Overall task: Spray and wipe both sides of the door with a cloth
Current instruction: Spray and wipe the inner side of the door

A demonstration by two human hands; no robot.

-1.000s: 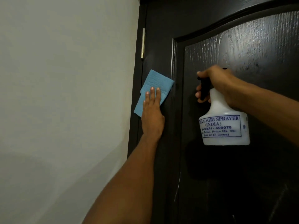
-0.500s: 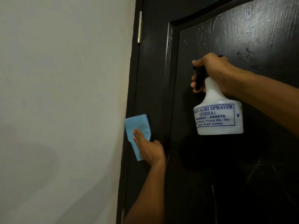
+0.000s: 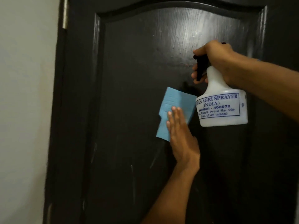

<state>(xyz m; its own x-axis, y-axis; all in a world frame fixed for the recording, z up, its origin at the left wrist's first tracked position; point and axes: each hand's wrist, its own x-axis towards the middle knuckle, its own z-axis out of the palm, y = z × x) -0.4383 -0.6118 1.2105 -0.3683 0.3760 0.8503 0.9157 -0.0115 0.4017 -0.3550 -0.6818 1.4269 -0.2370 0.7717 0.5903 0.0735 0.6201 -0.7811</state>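
Left grip [image 3: 181, 143], flat with fingers straight, presses blue cloth [image 3: 169, 102] to door [image 3: 129, 62]; right grip [image 3: 216, 62] curls round spray bottle [image 3: 223, 110].

cloth [image 3: 64, 109] flat on door [image 3: 129, 62] panel under left hand [image 3: 182, 143], spray bottle [image 3: 223, 107] just right, wall [image 3: 24, 94] far left

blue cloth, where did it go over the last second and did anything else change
The left hand slid the blue cloth off the hinge-side edge of the door, first down, then right onto the recessed panel, next to the spray bottle. Unchanged: the left hand presses the cloth flat against the door, and the right hand grips the bottle's neck and trigger, holding it up before the panel.
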